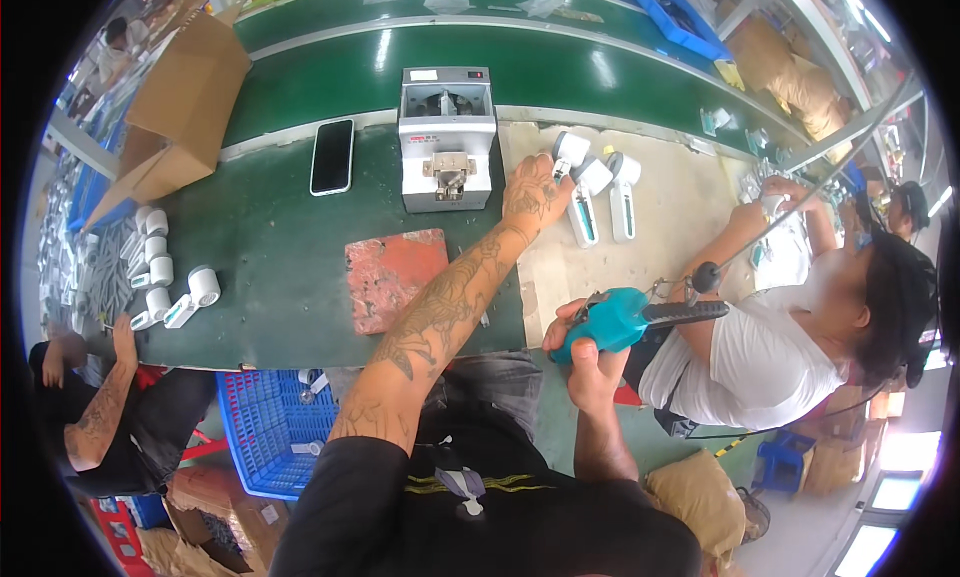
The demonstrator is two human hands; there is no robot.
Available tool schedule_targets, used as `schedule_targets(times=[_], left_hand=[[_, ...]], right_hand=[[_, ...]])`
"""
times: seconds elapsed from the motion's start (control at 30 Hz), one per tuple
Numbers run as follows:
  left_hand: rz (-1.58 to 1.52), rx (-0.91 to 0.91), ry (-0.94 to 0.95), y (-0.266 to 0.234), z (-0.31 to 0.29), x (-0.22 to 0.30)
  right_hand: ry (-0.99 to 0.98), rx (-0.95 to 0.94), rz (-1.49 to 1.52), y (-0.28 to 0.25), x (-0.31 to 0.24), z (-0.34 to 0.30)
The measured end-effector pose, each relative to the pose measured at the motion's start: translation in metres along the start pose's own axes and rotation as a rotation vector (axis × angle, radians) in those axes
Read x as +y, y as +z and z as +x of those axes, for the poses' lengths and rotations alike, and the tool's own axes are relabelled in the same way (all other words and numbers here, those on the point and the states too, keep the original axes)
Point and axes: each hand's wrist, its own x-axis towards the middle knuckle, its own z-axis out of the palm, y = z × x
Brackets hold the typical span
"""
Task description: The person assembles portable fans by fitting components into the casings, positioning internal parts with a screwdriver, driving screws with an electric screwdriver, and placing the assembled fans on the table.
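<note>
My left hand [535,192] reaches forward, its fingers closed at the handle of a white round-headed handheld housing [571,147]. The hand covers much of that handle. Two similar white housings [624,197] lie just to its right, with teal showing along their handles. Nearer to my body, my right hand [590,362] is wrapped round a teal power screwdriver [607,325]. The tool's black part points to the right, and a metal hook and cable [662,289] are by it.
A grey-white screw feeder [446,142] stands mid-bench, with a phone [332,157] to its left and a red worn pad [396,279] in front. More white housings [203,287] lie at left. A blue basket [275,432] sits below. Co-workers [770,337] sit on both sides.
</note>
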Motion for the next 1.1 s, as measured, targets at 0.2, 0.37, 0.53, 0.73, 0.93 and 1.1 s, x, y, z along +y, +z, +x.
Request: schedule_targets(times=[0.2, 0.37, 0.53, 0.73, 0.93, 1.1], left_hand=[[-0.100, 0.079, 0.267, -0.079, -0.055, 0.017], [0.078, 0.095, 0.516, -0.158, -0.119, -0.011], [0.093, -0.110, 0.317, -0.215, -0.134, -0.053], [0.096, -0.073, 0.370, -0.213, -0.138, -0.079], [0.168, -0.068, 0.394, -0.214, -0.141, -0.073], [0.243, -0.020, 0.396, -0.212, -0.140, -0.072]], right_hand=[[0.031, -0.046, -0.088, 0.007, -0.003, 0.011], [0.002, -0.032, -0.035, 0.016, 0.000, 0.026], [-0.040, -0.075, 0.114, 0.046, 0.015, 0.072], [-0.287, -0.062, 0.011, 0.126, 0.037, 0.168], [-0.370, -0.127, -0.055, 0.142, 0.073, 0.202], [-0.334, -0.114, -0.061, 0.139, 0.078, 0.201]])
